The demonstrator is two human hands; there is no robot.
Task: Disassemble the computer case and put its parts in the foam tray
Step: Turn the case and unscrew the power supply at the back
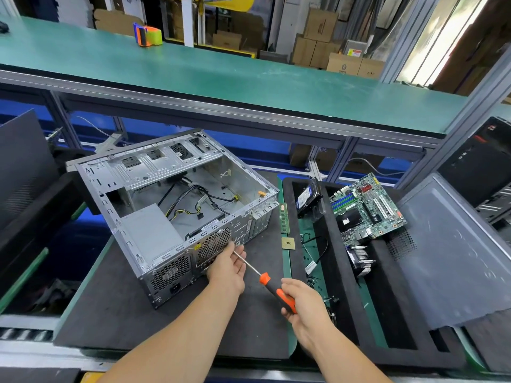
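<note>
Motherboard [367,208] and hard drive [308,199] already lie in the foam tray [343,313] beyond my right grip [300,305], which holds the screwdriver [265,277], while the power supply [150,233] and cables [193,200] remain in the case [171,205] beside my open left grip [228,268].

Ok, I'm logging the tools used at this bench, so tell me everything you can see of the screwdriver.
The screwdriver has a slim bare-metal shaft and a thick orange-and-black handle that looks like moulded plastic or rubber. It lies slanted, tip toward the rear panel of the computer case, beside the round fan grille. The right hand grips the handle; the left hand steadies the shaft near the tip, which its fingers hide. It hangs over the dark foam mat.
</note>
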